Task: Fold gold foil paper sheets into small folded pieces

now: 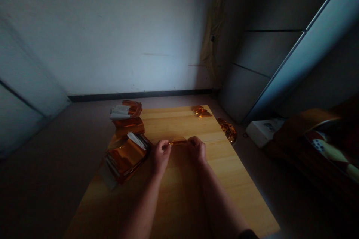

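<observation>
My left hand and my right hand pinch the two ends of a small sheet of shiny gold foil paper over the middle of a wooden table. Both hands have their fingers closed on the sheet. To the left of my left hand lies a stack of gold foil sheets with white backs showing. A second, smaller pile of foil sheets sits further back at the table's left corner.
A folded gold foil piece lies at the table's far edge. More crumpled foil lies on the floor by the right edge. A white box and dark furniture stand to the right. A wall rises behind.
</observation>
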Demonstrator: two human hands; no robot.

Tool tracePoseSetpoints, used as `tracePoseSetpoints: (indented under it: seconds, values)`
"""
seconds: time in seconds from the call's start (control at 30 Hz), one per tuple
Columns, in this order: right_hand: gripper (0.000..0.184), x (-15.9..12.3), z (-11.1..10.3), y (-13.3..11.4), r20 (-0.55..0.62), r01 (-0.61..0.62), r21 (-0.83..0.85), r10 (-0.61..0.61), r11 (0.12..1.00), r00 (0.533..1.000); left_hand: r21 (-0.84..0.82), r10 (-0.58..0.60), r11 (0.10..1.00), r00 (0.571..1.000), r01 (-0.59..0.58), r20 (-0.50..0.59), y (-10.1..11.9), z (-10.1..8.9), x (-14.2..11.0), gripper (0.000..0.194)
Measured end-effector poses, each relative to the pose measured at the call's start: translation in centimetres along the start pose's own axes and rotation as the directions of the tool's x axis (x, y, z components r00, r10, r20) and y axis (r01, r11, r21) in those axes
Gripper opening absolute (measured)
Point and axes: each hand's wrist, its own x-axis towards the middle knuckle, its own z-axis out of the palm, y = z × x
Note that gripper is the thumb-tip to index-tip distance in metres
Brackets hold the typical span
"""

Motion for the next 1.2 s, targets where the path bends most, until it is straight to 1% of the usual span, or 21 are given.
tracePoseSetpoints:
  seconds: [0.07, 0.13, 0.2, 0.3, 0.37, 0.43, 0.5, 0.6, 0.77, 0.93, 1.1, 1.2]
  values:
    - [0.019, 0.9, -0.8, 0.3, -0.065, -0.015, -0.035, 0.013, 0.999, 0.998, -0.006, -0.005, 1.0, 1.0, 0.006, 0.01, -0.3, 0.0, 0.0, 0.024]
    - [0.02, 2.3, -2.2, 0.8, -0.09, -0.019, -0.062, 0.013, 0.998, 0.996, -0.003, -0.008, 1.0, 1.0, 0.008, 0.015, -0.5, 0.0, 0.0, 0.026]
    - [0.02, 3.9, -4.1, 1.5, -0.126, -0.025, -0.119, 0.01, 0.993, 0.992, 0.016, 0.001, 1.0, 1.0, -0.002, 0.021, -0.5, -0.1, 0.0, 0.023]
    - [0.017, 6.6, -6.9, 3.0, -0.206, -0.08, -0.214, 0.035, 0.974, 0.978, 0.046, 0.026, 0.999, 0.999, -0.028, 0.045, -0.3, -0.2, 0.0, 0.017]
    - [0.018, 8.3, -8.2, 4.0, -0.239, -0.136, -0.271, 0.07, 0.953, 0.969, 0.056, 0.045, 0.997, 0.997, -0.048, 0.058, -0.1, -0.3, 0.0, 0.015]
    - [0.019, 9.8, -8.9, 4.9, -0.237, -0.153, -0.361, 0.068, 0.92, 0.969, 0.069, 0.065, 0.995, 0.996, -0.069, 0.063, 0.1, -0.3, 0.0, 0.014]
    - [0.02, 11.1, -9.1, 5.7, -0.226, -0.16, -0.445, 0.062, 0.881, 0.972, 0.085, 0.078, 0.993, 0.995, -0.083, 0.065, 0.2, -0.3, 0.1, 0.013]
    - [0.022, 12.5, -8.8, 6.5, -0.231, -0.165, -0.512, 0.05, 0.843, 0.972, 0.097, 0.08, 0.991, 0.994, -0.087, 0.072, 0.2, -0.4, 0.0, 0.012]
    - [0.022, 14.0, -8.5, 7.2, -0.23, -0.194, -0.564, 0.073, 0.802, 0.97, 0.112, 0.083, 0.989, 0.993, -0.092, 0.082, 0.6, -0.6, -0.2, 0.01]
    - [0.021, 15.1, -8.7, 8.0, -0.201, -0.21, -0.602, 0.109, 0.77, 0.974, 0.114, 0.097, 0.988, 0.992, -0.106, 0.084, 0.6, -0.6, -0.3, 0.01]
    - [0.023, 16.0, -8.8, 8.6, -0.171, -0.181, -0.629, 0.092, 0.756, 0.981, 0.103, 0.093, 0.989, 0.991, -0.102, 0.092, 0.5, -0.7, -0.4, 0.01]
    - [0.024, 16.4, -8.8, 8.6, -0.164, -0.183, -0.644, 0.099, 0.743, 0.981, 0.11, 0.089, 0.989, 0.991, -0.1, 0.095, 0.7, -0.7, -0.4, 0.01]
